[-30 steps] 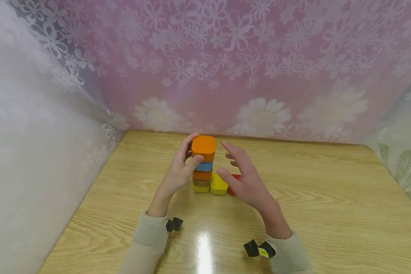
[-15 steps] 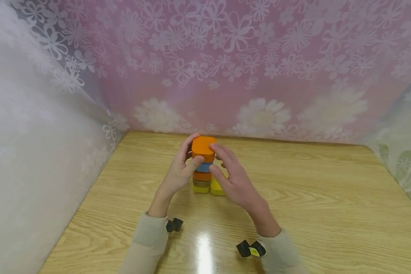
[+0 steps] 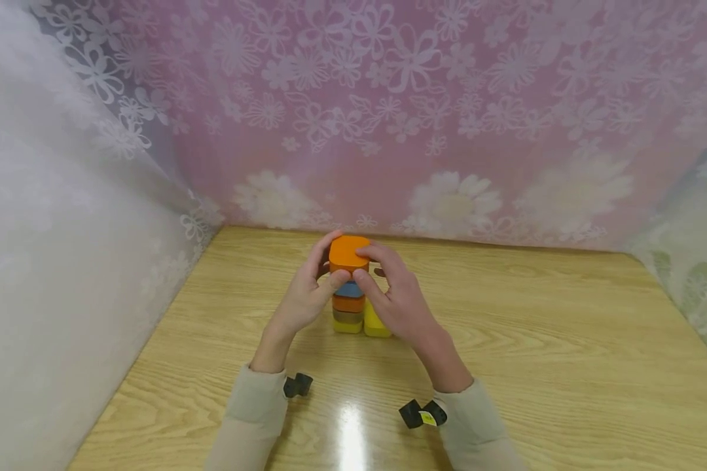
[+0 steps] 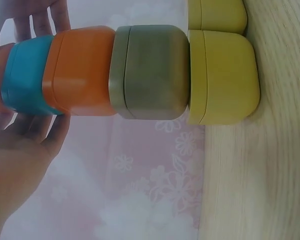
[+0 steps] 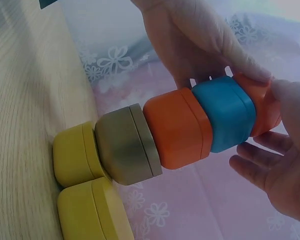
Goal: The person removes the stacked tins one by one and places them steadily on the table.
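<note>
Five blocks stand in one upright column on the worktop [image 3: 536,347]: a yellow block [image 3: 347,328] at the foot, an olive-brown block [image 4: 152,72] on it, a lower orange block [image 5: 175,131] above that, then a blue block [image 5: 226,114], and a topmost orange block [image 3: 347,251]; each rests on the one below, and the wrist views show the edges slightly out of line; a second yellow block [image 5: 92,212] stands on the worktop just beside the column's foot, on the person's right. Both hands are at the top of the column; the left hand [image 3: 303,294] grips the topmost orange block from the left, its thumb on the near face and its other fingers curled round the far side, parted only by the block's width; the right hand [image 3: 403,301] holds the same block from the right, thumb at the near face, index fingertip on the upper face, the remaining fingers extended behind the column in the right wrist view. Pale sleeves [image 3: 259,396] cover both forearms, with a black device [image 3: 423,414] at the right cuff; beyond the worktop hangs a pink cloth [image 3: 389,176] with white flowers.
</note>
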### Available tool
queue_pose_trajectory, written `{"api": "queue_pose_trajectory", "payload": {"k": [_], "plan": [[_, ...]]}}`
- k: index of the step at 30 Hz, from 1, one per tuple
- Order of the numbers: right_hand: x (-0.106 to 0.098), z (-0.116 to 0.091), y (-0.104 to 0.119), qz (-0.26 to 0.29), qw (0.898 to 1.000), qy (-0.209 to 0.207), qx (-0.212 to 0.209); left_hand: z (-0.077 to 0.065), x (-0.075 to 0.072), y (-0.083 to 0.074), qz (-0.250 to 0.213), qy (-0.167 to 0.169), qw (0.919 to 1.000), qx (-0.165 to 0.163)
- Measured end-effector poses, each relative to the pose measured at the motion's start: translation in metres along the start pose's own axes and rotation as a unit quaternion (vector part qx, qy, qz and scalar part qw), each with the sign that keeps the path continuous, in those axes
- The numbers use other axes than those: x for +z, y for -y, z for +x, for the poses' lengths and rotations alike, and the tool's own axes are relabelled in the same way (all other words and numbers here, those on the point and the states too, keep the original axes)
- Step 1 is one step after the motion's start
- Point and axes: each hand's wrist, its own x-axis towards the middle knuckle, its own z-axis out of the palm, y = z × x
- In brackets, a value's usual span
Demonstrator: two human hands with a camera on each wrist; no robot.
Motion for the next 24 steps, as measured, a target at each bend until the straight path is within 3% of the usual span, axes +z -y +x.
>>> {"api": "queue_pose_trajectory", "payload": {"k": [12,24], "plan": [[-0.0043,0.0041,0.0003,0.010,1.000,0.011,-0.002,-0.0004,-0.0047,-0.0012,-0.024,0.021,0.9990,-0.030],[-0.0047,0.0089,0.0004,0.030,0.999,0.014,0.030,0.0001,-0.0024,0.0046,0.005,0.034,0.9983,-0.048]]}}
